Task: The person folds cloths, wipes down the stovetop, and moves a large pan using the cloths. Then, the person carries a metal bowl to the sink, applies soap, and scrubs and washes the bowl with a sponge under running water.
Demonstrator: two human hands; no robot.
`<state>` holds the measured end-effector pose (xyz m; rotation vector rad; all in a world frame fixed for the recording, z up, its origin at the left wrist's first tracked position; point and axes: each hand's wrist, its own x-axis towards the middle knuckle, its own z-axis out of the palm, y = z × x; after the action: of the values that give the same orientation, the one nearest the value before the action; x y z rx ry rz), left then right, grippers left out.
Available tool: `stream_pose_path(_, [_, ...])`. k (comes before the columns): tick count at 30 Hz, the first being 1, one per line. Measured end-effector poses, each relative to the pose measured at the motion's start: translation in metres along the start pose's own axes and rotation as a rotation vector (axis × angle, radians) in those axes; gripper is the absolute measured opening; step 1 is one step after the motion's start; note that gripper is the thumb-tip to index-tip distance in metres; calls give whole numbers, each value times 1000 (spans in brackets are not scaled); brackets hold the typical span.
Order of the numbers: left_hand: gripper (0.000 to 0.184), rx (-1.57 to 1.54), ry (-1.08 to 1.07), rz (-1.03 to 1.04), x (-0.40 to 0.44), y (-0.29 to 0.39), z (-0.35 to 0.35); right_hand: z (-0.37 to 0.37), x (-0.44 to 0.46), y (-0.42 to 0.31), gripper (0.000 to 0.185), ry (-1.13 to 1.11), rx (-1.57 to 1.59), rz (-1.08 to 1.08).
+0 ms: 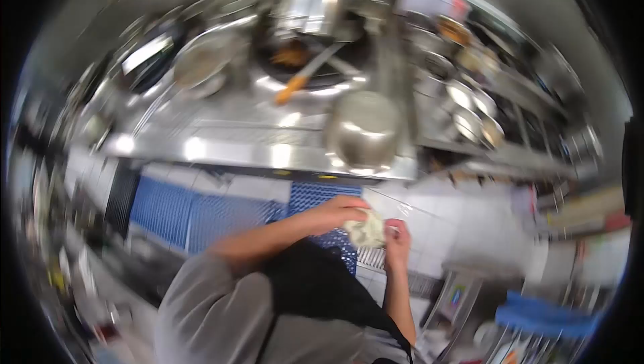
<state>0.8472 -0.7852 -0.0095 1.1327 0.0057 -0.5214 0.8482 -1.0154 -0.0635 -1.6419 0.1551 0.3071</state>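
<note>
Head view: both my hands are together in front of my black apron (322, 297), with a pale, crumpled bundle (366, 231) between them, over the blue matting (161, 203) and the tiled floor. My left hand (341, 211) is closed on its upper left side, fingers laid across the top. My right hand (397, 238) is at the right edge with the fingers curled — I cannot tell whether they pinch it or only brush it. Blur hides whether it is cloth, a bag or something else.

By its folded look I judge it light and soft, giving under a squeeze rather than breaking; if damp, it might slip a little. A broad grip over the gathered middle should suit it best, with fingertips at the loose edge. Beyond it, well apart, a steel pot (364, 133) stands near the front of the steel counter (228, 139).
</note>
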Motion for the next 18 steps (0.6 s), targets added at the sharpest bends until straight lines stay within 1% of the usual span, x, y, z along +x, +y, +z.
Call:
stream_pose_path(1, [27, 104, -13, -30, 9, 1, 11, -13, 1, 9, 5, 19, -170, -77])
stream_pose_path(2, [28, 155, -51, -101, 15, 9, 17, -16, 6, 28, 9, 49, -29, -50])
stream_pose_path(3, [27, 239, -103, -76, 25, 5, 15, -8, 4, 10, 14, 97, 304, 6])
stream_pose_path(4, [24, 254, -160, -99, 36, 9, 24, -12, 6, -1, 16, 167, 491, 26])
stream_pose_path(5, [30, 258, -245, -123, 47, -2, 16, -15, 11, -14, 18, 216, 671, 39])
stream_pose_path(7, [44, 111, -361, -196, 61, 5, 19, -33, 15, -44, 25, 124, 421, -103])
stream_pose_path(8, [53, 110, -430, -242, 67, 5, 18, -36, 7, -55, 30, 86, 291, -167])
stream_pose_path(11, [38, 154, -417, -235, 106, -10, 37, -54, 8, -98, 35, -5, -162, -172])
stream_pose_path(12, [33, 265, -438, -192, 123, -16, 42, -59, 8, -105, 36, -9, -179, -201])
stream_pose_path(14, [25, 465, -469, -72, 160, -25, 57, -79, 10, -121, 37, 181, -169, -306])
stream_pose_path(15, [22, 441, -463, -25, 171, -15, 66, -91, 10, -130, 37, 269, -168, -357])
stream_pose_path(16, [20, 414, -452, 20, 178, 0, 80, -103, 9, -144, 44, 355, 45, -297])
stream_pose_path(17, [17, 386, -437, 62, 188, 11, 92, -120, 9, -152, 42, 344, -142, -176])
stream_pose_path(18, [22, 519, -497, 163, 201, 16, 96, -138, 9, -154, 41, 326, -319, -49])
